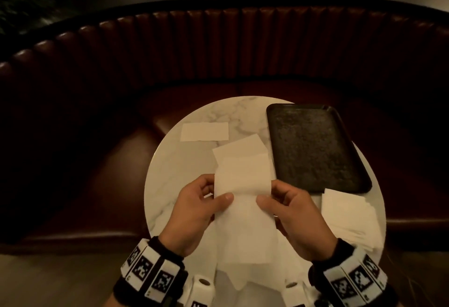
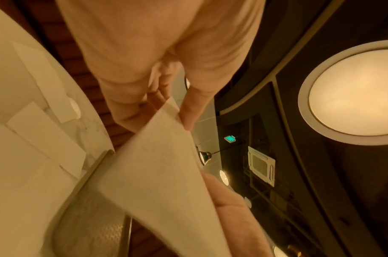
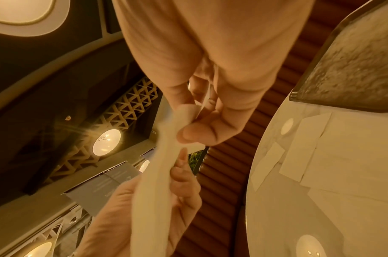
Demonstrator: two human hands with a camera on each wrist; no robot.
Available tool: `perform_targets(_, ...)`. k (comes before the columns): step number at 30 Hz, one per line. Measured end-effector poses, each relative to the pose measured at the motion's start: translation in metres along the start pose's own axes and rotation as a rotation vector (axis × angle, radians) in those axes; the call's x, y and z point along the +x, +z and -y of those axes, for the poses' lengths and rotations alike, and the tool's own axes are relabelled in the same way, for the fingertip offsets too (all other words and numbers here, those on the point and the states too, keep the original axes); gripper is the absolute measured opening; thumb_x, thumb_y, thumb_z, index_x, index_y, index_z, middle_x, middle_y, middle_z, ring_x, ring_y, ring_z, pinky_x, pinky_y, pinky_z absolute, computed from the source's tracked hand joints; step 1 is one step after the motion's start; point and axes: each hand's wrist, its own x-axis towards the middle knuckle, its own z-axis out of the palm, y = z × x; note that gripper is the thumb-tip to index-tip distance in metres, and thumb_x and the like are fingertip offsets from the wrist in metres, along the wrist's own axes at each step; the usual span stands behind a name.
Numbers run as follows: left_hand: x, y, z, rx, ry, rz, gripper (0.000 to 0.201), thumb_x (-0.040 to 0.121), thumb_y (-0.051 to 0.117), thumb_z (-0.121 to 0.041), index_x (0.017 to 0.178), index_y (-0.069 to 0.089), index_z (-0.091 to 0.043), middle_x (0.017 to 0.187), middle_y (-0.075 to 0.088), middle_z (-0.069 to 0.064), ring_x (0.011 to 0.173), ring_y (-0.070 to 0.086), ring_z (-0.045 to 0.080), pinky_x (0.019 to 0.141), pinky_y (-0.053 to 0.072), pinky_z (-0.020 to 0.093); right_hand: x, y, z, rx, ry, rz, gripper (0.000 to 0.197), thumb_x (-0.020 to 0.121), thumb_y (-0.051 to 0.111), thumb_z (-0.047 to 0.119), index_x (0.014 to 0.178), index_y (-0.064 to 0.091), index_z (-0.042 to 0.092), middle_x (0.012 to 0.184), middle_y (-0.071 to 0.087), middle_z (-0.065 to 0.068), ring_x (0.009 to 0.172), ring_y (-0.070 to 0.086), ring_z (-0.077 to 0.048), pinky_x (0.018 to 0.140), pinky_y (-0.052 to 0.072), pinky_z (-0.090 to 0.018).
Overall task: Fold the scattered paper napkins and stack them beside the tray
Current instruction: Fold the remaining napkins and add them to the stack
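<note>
Both hands' fingers behind napkin (image 1: 243, 214)

We cannot see the near tabletop (image 1: 170, 160) edge behind the held napkin (image 1: 243, 209). Each grip's fingers sit behind the paper. The stack's (image 1: 349, 216) layers blur together, and both wrist views smear the napkin.
</note>
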Motion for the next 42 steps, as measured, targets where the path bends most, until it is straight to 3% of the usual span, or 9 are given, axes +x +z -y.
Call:
perform_targets(3, -0.013, -0.005, -0.003, 0.089, 0.139, -0.008, 0.017, 0.079, 0.073, 0.005, 0.092, 0.065, -0.001, 0.099, 0.066, 0.025, 0.085, 0.067, 0.041, 0.081, 0.054, 0.053, -0.011, 0.002, 0.000, 0.011, -0.028, -0.024, 0.026, 0.091, 0.053, -0.002, 0.105, 0.072, 0.010, 0.104, 0.074, -0.013, 0.099, 0.069, -0.032, 0.085, 0.058, -0.040)
perform_targets(13, -0.034, -0.009, -0.021, 0.073, 0.260, 0.078, 0.027, 0.083, 0.050, 0.024, 0.077, 0.068, 0.005, 0.088, 0.068, 0.012, 0.079, 0.066, 0.020, 0.067, 0.056, 0.029, -0.036, -0.001, 0.005, 0.029, -0.129, -0.022, 0.040, 0.092, 0.044, -0.010, 0.075, 0.075, 0.008, 0.087, 0.072, -0.012, 0.076, 0.067, -0.024, 0.062, 0.054, -0.031)
perform_targets(20, -0.039, 0.011, -0.026, -0.025, -0.045, 0.076, 0.040, 0.092, 0.054, -0.034, 0.102, 0.066, 0.003, 0.086, 0.062, 0.010, 0.079, 0.061, 0.026, 0.068, 0.051, 0.037, -0.043, 0.002, 0.011, 0.043, -0.162, -0.037, 0.031, 0.092, 0.037, -0.016, 0.080, 0.064, -0.009, 0.059, 0.065, 0.002, 0.037, 0.052, 0.000, 0.035, 0.036, -0.010)
perform_targets(24, -0.040, 0.018, -0.018, 0.177, 0.046, 0.110, 0.024, 0.091, 0.061, -0.022, 0.089, 0.067, 0.002, 0.083, 0.067, 0.009, 0.079, 0.062, 0.025, 0.074, 0.053, 0.040, -0.043, -0.003, 0.009, -0.069, -0.204, -0.036, 0.031, 0.088, 0.042, -0.020, 0.081, 0.068, -0.004, 0.079, 0.068, -0.012, 0.044, 0.056, 0.000, 0.041, 0.038, -0.009)
perform_targets(26, -0.038, 0.015, -0.016, 0.268, 0.122, 0.100, 0.015, 0.092, 0.061, -0.017, 0.088, 0.069, -0.004, 0.084, 0.069, 0.007, 0.080, 0.065, 0.022, 0.079, 0.056, 0.045, -0.041, -0.011, 0.011, -0.081, -0.229, 0.027, 0.033, 0.077, 0.048, -0.013, 0.096, 0.070, 0.005, 0.095, 0.070, -0.015, 0.071, 0.069, -0.010, 0.056, 0.052, -0.018)
perform_targets(28, -0.037, 0.013, -0.017, 0.362, 0.201, 0.106, 0.013, 0.091, 0.066, -0.024, 0.087, 0.070, -0.012, 0.084, 0.070, 0.002, 0.081, 0.066, 0.023, 0.079, 0.055, 0.047, -0.037, -0.017, 0.017, -0.171, -0.232, 0.119, 0.048, 0.067, 0.047, 0.000, 0.109, 0.066, 0.013, 0.102, 0.070, -0.012, 0.095, 0.068, -0.023, 0.075, 0.058, -0.035)
perform_targets(31, -0.037, 0.014, -0.018, 0.525, 0.298, 0.124, 0.023, 0.083, 0.063, -0.046, 0.087, 0.071, -0.024, 0.085, 0.071, -0.005, 0.082, 0.066, 0.023, 0.077, 0.055, 0.051, -0.031, -0.005, 0.029, -0.530, -0.280, 0.092, 0.023, 0.082, 0.067, 0.035, 0.102, 0.071, 0.025, 0.093, 0.073, 0.007, 0.092, 0.067, -0.009, 0.082, 0.056, -0.029)
perform_targets(33, -0.036, 0.015, -0.017, 0.571, 0.331, 0.120, 0.026, 0.083, 0.060, -0.052, 0.090, 0.071, -0.029, 0.087, 0.072, -0.006, 0.083, 0.067, 0.022, 0.076, 0.055, 0.052, -0.026, 0.006, 0.031, -0.672, -0.298, 0.054, 0.036, 0.073, 0.067, 0.058, 0.091, 0.075, 0.028, 0.085, 0.073, 0.015, 0.086, 0.068, -0.002, 0.080, 0.056, -0.026)
perform_targets(42, -0.030, 0.009, -0.010, 0.448, 0.363, -0.008, 0.015, 0.094, 0.061, -0.024, 0.082, 0.068, -0.017, 0.081, 0.067, 0.000, 0.080, 0.062, 0.018, 0.073, 0.051, 0.035, -0.025, -0.005, 0.019, -0.484, -0.230, -0.075, 0.008, 0.083, 0.070, 0.017, 0.080, 0.077, 0.019, 0.074, 0.075, 0.006, 0.067, 0.069, -0.008, 0.065, 0.057, -0.021)
